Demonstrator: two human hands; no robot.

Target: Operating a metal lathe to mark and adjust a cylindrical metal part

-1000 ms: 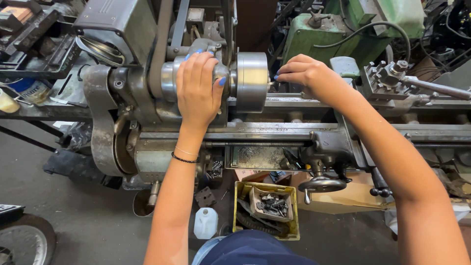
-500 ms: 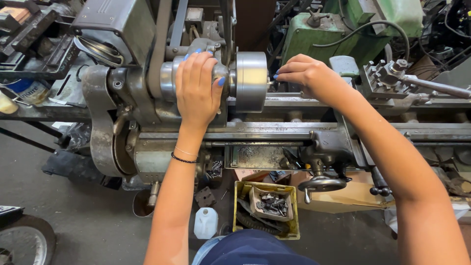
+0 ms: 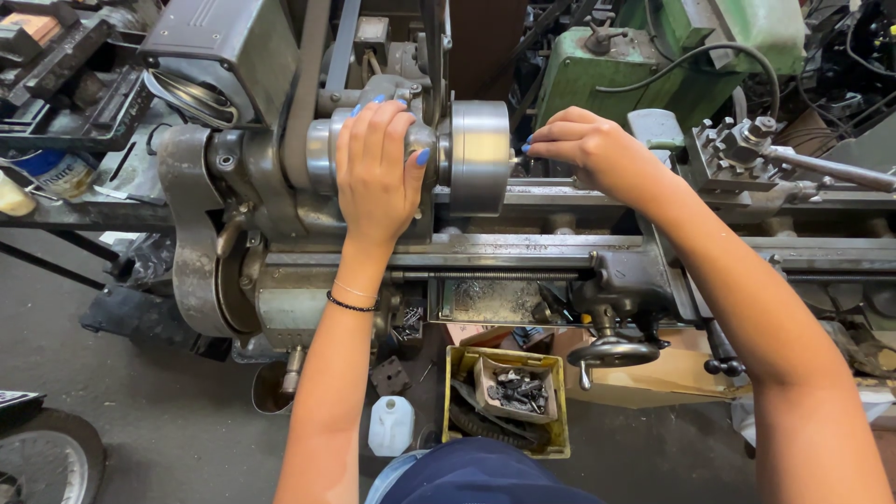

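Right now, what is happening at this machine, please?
A person stands at a metal lathe. The left hand grips the spindle part just behind the round chuck. The right hand has its fingertips at the chuck's face, pinching something too small to identify. The handwheel below is untouched.

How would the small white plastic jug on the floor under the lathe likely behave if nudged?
The white jug looks thin-walled plastic, so probably light and easy to slide on the concrete floor. Standing upright, it might tip. How full it is cannot be told.

Grey lathe chuck, yellow crate
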